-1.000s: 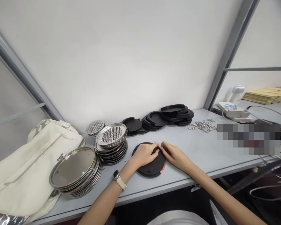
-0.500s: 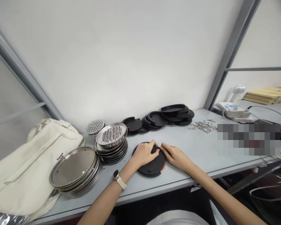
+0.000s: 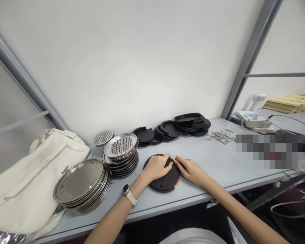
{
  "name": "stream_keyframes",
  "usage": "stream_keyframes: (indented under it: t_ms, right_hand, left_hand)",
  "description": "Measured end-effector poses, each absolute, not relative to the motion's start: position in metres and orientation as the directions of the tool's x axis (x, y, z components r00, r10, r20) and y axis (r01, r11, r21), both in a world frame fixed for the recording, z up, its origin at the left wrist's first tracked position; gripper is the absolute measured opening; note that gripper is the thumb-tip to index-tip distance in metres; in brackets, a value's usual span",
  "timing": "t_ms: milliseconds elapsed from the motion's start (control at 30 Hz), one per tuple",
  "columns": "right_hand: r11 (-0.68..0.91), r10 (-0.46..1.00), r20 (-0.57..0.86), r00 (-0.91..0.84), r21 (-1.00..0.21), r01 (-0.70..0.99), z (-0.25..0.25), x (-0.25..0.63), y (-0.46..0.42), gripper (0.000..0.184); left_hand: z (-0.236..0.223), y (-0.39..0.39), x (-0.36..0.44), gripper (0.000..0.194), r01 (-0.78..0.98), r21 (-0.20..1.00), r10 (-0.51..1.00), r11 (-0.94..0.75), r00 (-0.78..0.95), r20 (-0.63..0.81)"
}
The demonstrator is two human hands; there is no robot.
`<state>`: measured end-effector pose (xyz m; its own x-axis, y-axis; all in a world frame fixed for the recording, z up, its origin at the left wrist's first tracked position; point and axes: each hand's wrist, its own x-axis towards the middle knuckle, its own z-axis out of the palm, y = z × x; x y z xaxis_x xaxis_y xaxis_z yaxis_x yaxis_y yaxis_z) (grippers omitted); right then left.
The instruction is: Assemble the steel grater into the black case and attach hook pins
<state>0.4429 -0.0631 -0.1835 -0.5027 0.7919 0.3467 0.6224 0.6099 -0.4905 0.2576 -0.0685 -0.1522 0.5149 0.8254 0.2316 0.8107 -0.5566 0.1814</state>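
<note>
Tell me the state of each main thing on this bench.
Black disc, lying flat
Small metal piece, between both hands
Left hand, resting on disc
Right hand, pinching that metal piece
Metal plates, stacked
Grater discs, stacked, top tilted
Other black discs, piled, overlapping
Wire pieces, loosely heaped
Cream cloth, creased

2 hands (image 3: pixel 156 167) (image 3: pixel 191 171), 1 front blk disc (image 3: pixel 166 179), 6+ rear blk discs (image 3: pixel 171 129), 2 grater tops (image 3: pixel 121 147), 1 tray stk (image 3: pixel 82 181)

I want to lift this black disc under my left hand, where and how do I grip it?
Probably by its near rim, coming from your side, thumb on top: the black disc lies flat on the table with that edge uncovered, while your left hand covers its far left and your right hand sits far right.
</note>
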Motion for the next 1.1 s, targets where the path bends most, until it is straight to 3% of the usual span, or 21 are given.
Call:
stream_keyframes:
  t_ms: [1100]
  right_hand:
    - [0.589,0.808,0.381,-0.449,-0.511,0.626,-0.1846,0.4437,-0.0620,0.022]
  left_hand:
    - [-0.1546,-0.0669,0.2558,0.022,0.783,0.134,0.783,-0.607,0.563,0.263]
